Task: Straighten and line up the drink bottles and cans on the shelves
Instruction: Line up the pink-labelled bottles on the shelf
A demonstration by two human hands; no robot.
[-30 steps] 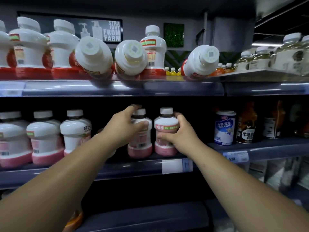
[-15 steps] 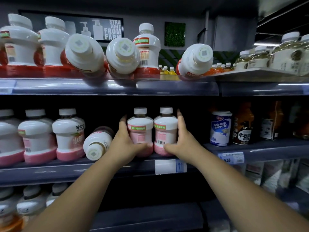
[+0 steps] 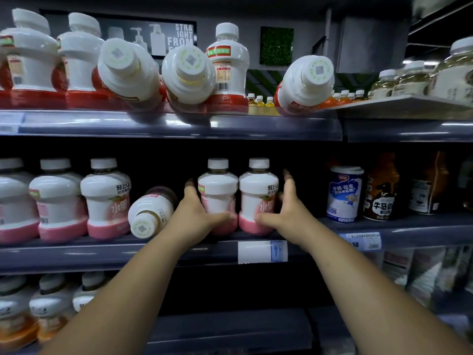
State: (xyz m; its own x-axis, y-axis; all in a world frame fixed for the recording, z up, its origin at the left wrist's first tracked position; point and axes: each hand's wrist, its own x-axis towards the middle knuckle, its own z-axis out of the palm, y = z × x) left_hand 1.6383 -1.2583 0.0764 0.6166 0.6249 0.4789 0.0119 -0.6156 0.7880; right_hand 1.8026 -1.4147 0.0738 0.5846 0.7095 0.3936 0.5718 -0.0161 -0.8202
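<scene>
Two pink-based white bottles stand upright side by side on the middle shelf (image 3: 179, 252). My left hand (image 3: 197, 216) wraps the left bottle (image 3: 217, 185) from its left side, thumb across the pink base. My right hand (image 3: 284, 213) presses the right bottle (image 3: 258, 188) from its right, thumb on the base, fingers spread upward. Just left of my left hand a same-type bottle (image 3: 151, 213) lies on its side, cap toward me. On the top shelf (image 3: 179, 124) three red-based bottles lie tipped with caps forward (image 3: 128, 70) (image 3: 189, 73) (image 3: 307, 83).
Upright pink bottles (image 3: 105, 198) fill the middle shelf's left part. A blue-and-white can (image 3: 345, 196) and dark brown bottles (image 3: 381, 190) stand to the right. Upright red-based bottles (image 3: 227, 67) and pale yellow bottles (image 3: 409, 78) are on top. More bottles (image 3: 51, 303) sit on the lower shelf.
Both hands slid from the bottles' upper bodies down to their bases, and the two bottles now stand close together, the right one turned so its label faces front.
</scene>
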